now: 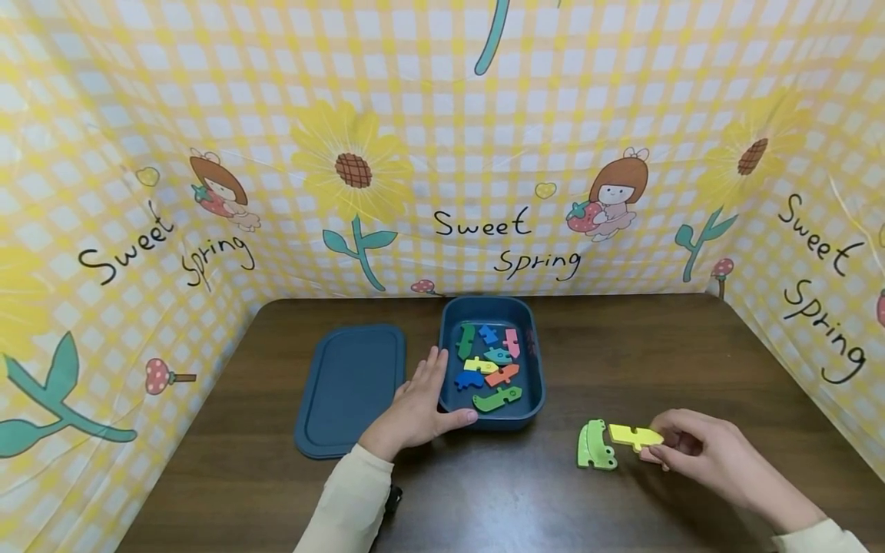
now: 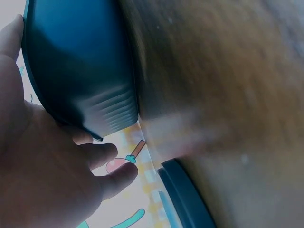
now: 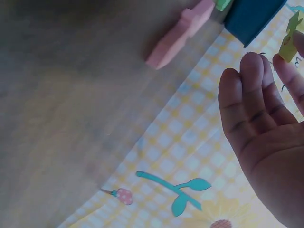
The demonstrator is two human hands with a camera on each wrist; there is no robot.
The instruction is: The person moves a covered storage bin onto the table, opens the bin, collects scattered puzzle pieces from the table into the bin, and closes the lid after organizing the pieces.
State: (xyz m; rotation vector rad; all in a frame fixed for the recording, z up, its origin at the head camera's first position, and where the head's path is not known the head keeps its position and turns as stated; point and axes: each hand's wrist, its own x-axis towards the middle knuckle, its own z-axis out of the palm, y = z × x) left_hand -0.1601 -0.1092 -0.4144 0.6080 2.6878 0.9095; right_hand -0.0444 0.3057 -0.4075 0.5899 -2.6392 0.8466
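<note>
Yellow piece [image 1: 628, 436], yellow-checked cloth [image 1: 456, 146]

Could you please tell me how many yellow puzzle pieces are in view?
2: the first yellow piece lies inside the blue box, and the second yellow piece is pinched in the right grip.

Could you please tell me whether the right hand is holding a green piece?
No, the right hand pinches a yellow piece, while the nearby green piece lies on the table.

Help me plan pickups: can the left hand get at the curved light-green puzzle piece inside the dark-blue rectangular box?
Likely yes: the box is uncovered, the left hand is at its rim, and nothing lies over the light-green piece.
</note>
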